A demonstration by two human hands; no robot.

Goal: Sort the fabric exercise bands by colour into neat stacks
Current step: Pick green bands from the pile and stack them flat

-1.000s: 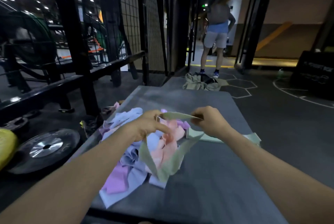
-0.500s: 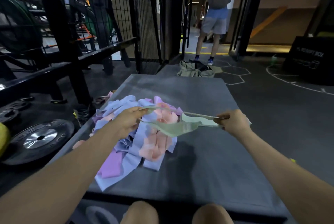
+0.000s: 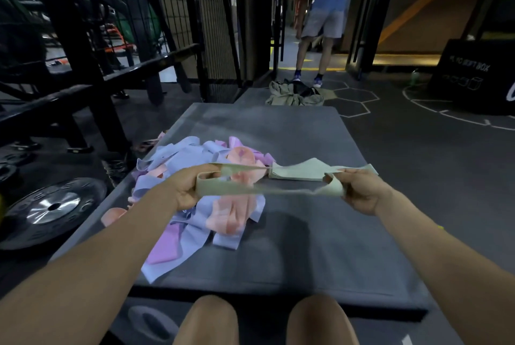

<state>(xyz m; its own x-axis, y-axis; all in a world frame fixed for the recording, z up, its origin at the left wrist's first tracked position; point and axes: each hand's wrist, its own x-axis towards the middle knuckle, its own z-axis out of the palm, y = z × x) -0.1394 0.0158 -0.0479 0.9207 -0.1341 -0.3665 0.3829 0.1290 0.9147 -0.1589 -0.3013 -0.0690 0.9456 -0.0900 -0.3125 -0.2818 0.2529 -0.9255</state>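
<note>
Stretching green band (image 3: 250, 191) over mat (image 3: 306, 247), left hand (image 3: 186, 191) and right hand (image 3: 362, 194) each gripping one end. Head view: small green stack (image 3: 298, 173) at 1 o'clock started; mixed pile (image 3: 206, 197) at 10 o'clock mostly unsorted.

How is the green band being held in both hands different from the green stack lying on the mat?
The green band is pulled out long between the left hand and right hand, off the mat; the green stack lies flat on it. The band is a single open loop, twisted near the right hand, while the stack is folded into a compact, layered rectangle. Both are the same pale green fabric.
</note>
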